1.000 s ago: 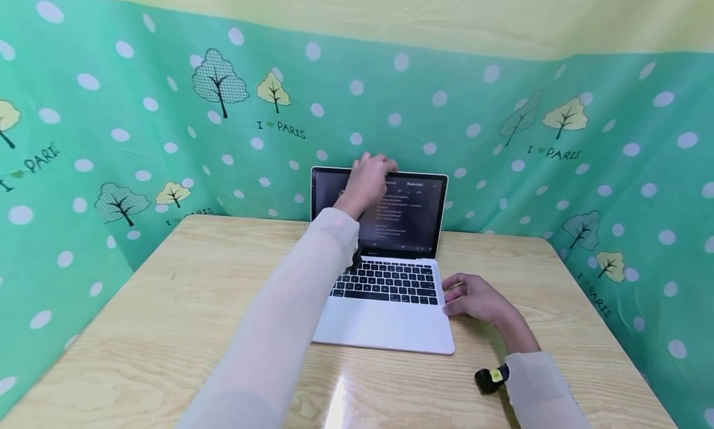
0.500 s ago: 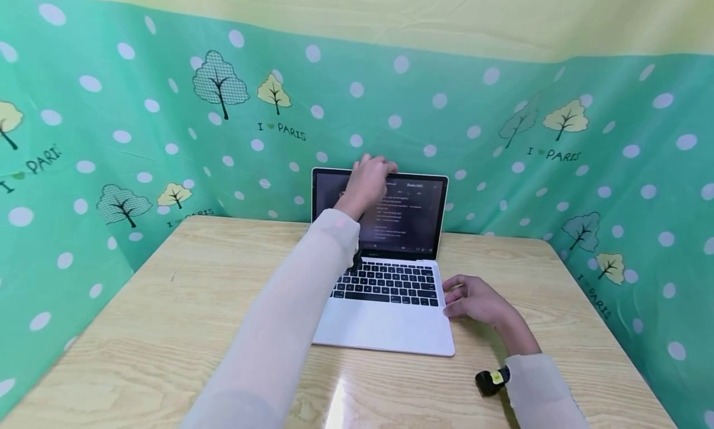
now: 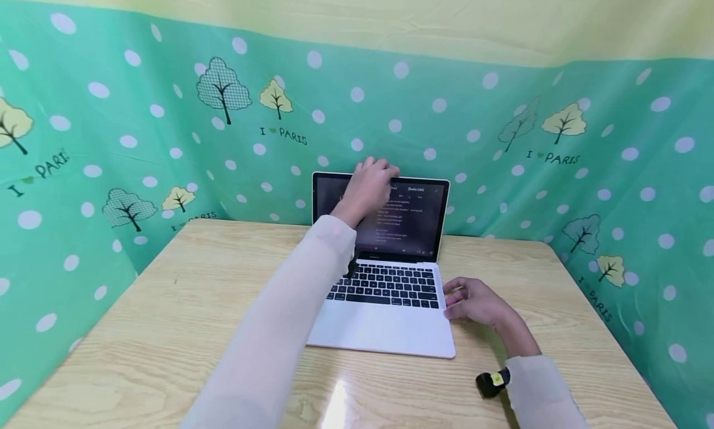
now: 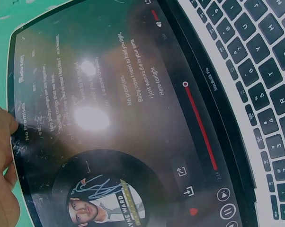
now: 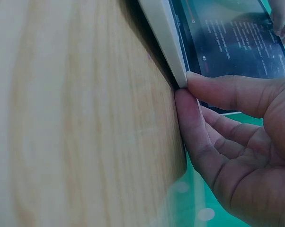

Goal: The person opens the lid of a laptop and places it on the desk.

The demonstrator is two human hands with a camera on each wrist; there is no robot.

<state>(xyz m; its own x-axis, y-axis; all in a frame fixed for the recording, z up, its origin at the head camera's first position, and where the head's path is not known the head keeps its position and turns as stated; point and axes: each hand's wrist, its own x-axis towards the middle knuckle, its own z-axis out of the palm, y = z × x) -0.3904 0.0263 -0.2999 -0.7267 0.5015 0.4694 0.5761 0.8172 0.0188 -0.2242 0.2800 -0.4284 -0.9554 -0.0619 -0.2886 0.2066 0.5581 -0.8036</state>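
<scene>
A silver laptop (image 3: 385,330) stands unfolded on the wooden table, its dark screen (image 3: 413,221) raised and lit with lines of text. My left hand (image 3: 365,190) grips the top edge of that screen. In the left wrist view the thumb of the left hand (image 4: 3,165) lies at the screen's front rim, with other fingers partly behind it. Beside the keyboard (image 3: 385,286), my right hand (image 3: 474,302) holds the right edge of the base. The right wrist view has the right hand (image 5: 246,142) pinching that edge, thumb on top and forefinger underneath.
The pale wooden table (image 3: 184,311) extends on both sides of the laptop. A green and yellow curtain (image 3: 357,75) with trees and dots hangs close behind and along both sides. A small black device (image 3: 491,382) sits at the right wrist.
The head view has shifted slightly, so the scene sits a little lower in it. Both hands keep their hold on the laptop, and the screen's angle looks the same.
</scene>
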